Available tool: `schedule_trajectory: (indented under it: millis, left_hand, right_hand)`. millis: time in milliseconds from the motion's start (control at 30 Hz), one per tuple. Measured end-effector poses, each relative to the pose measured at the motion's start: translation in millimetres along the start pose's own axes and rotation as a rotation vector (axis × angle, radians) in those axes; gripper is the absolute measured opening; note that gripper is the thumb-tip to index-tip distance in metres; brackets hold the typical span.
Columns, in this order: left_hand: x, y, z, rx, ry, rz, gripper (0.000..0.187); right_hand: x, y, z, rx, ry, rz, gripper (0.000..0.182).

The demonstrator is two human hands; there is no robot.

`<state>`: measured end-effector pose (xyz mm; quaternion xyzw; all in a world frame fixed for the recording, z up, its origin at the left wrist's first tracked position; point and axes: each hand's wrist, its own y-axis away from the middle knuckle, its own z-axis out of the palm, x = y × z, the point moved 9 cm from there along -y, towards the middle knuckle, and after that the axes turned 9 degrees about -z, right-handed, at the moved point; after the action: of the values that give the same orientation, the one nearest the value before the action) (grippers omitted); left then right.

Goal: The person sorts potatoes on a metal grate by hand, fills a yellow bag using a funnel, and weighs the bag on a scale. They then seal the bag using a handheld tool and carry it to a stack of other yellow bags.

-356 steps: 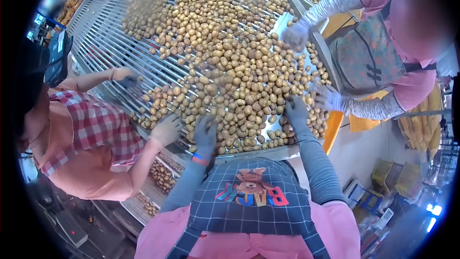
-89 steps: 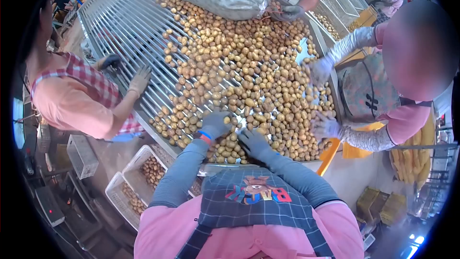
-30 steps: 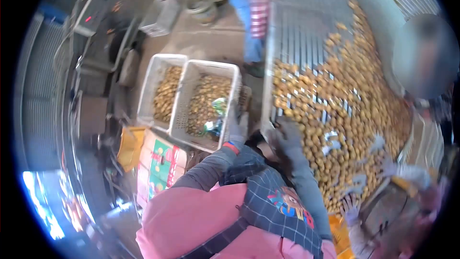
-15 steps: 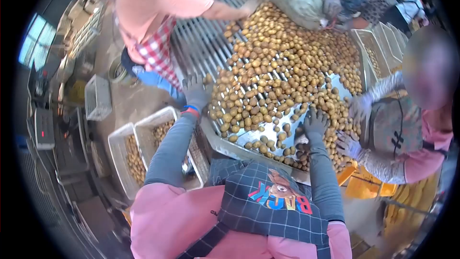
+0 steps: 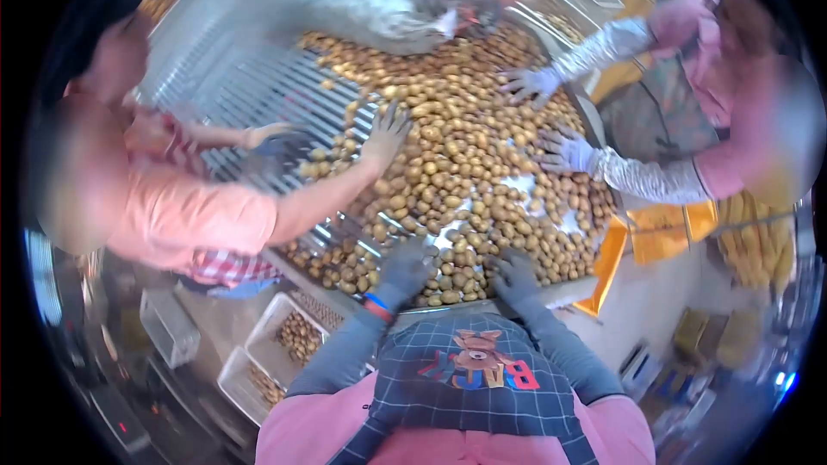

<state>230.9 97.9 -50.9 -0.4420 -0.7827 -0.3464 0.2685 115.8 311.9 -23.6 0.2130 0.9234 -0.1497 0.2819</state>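
Observation:
Many small potatoes (image 5: 439, 151) lie spread over a metal sorting table with a slatted part (image 5: 258, 95). My left hand (image 5: 405, 271), in a grey glove with a red and blue band at the wrist, rests at the near edge against the potatoes, smeared by motion. To its right, my right hand (image 5: 515, 278), gloved in grey as well, touches potatoes near the same edge with its fingers apart. Between my two hands lie several potatoes on the metal. A large pale sack (image 5: 353, 0) lies at the far side of the table, beside the heap.
At the left, co-workers reach in, one gloved hand (image 5: 386, 133) on the potatoes. On the right, another co-worker's gloved hands (image 5: 564, 151) touch the heap. White crates (image 5: 258, 353) stand at the lower left, an orange chute (image 5: 607, 267) at the right edge.
The view has turned and shifted. My hands are closer together at the near edge. The co-worker at the left has a hand further over the potatoes, and another person shows there.

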Motion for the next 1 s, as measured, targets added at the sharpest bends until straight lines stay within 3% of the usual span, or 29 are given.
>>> schedule_trajectory:
  millis: [33, 100, 167, 200, 267, 333, 367, 467, 500, 567, 633, 667, 700, 733, 800, 833, 900, 933, 1000]
  left_hand:
    - [-9.1, -11.6, -41.3, 0.179, 0.072, 0.034, 0.035]
    - [-74.3, -39.9, -85.3, 0.273, 0.183, -0.052, 0.031]
    - [-107.7, -50.4, -64.4, 0.172, 0.195, -0.149, 0.038]
    - [-89.4, -34.5, -70.2, 0.320, -0.156, -0.056, 0.046]
    - [-65.4, -11.1, -43.8, 0.264, -0.519, -0.087, 0.059]
    - [-40.2, 15.7, -6.3, 0.175, -0.678, -0.090, 0.073]
    - [-29.8, 32.1, 14.5, 0.139, -0.700, -0.069, 0.080]
    - [-26.6, 65.8, 54.7, 0.031, -0.654, 0.071, 0.067]
    - [-29.3, 70.0, 62.0, 0.017, -0.683, 0.123, 0.063]
    - [-16.3, 68.8, 54.8, -0.120, -0.194, 0.371, 0.038]
    - [23.1, 62.9, -24.1, 0.151, -0.052, 0.260, 0.021]
    - [-23.2, 44.3, -41.1, 0.122, -0.323, 0.129, 0.021]
    - [-18.5, 55.2, -83.1, 0.658, -0.360, 0.354, 0.025]
    - [-59.3, 34.2, -110.6, 0.665, -0.315, 0.121, 0.031]
    - [-118.9, -5.5, -148.5, 0.660, -0.305, -0.130, 0.039]
    - [-146.4, -24.3, -157.5, 0.649, -0.265, -0.233, 0.044]
    - [-194.8, -64.1, -150.9, 0.538, -0.250, -0.435, 0.050]
    - [-186.8, -69.6, -140.5, 0.555, -0.284, -0.473, 0.053]
    - [-146.4, -69.8, -106.0, 0.653, -0.383, -0.474, 0.058]
  right_hand:
    - [-21.7, -15.4, 16.9, -0.018, -0.060, -0.094, 0.031]
    - [-78.5, -54.4, 47.4, -0.027, -0.222, -0.332, 0.031]
    - [-136.0, -83.5, 87.7, -0.269, -0.268, -0.531, 0.031]
    - [-151.6, -87.8, 107.4, -0.383, -0.212, -0.524, 0.031]
    - [-155.2, -73.8, 174.0, -0.654, -0.131, -0.496, 0.035]
    - [-151.9, -35.9, 162.6, -0.792, -0.145, -0.681, 0.037]
    - [-132.6, -21.9, 157.0, -0.793, -0.206, -0.641, 0.037]
    - [-62.8, 14.2, 122.1, -0.682, -0.246, -0.677, 0.039]
    - [-41.6, 25.0, 79.7, -0.485, 0.084, -0.816, 0.038]
    - [-4.3, 27.1, 24.0, -0.508, -0.003, -0.711, 0.036]
    - [58.6, 25.5, 22.7, -0.532, 0.190, -0.596, 0.032]
    - [81.6, 16.1, 2.0, -0.494, 0.265, -0.521, 0.029]
    - [97.6, 4.7, -18.2, -0.458, 0.342, -0.444, 0.029]
    - [95.3, -4.8, -25.6, -0.464, 0.347, -0.453, 0.029]
    - [141.7, -23.5, -41.9, -0.488, 0.372, 0.253, 0.030]
    - [129.9, -34.3, -40.1, -0.494, 0.378, 0.248, 0.030]
    - [105.8, -64.2, -64.3, -0.014, 0.160, 0.330, 0.029]
    - [97.7, -73.2, -51.1, 0.022, 0.145, 0.301, 0.025]
    - [83.3, -80.4, -6.3, -0.119, 0.168, 0.289, 0.023]
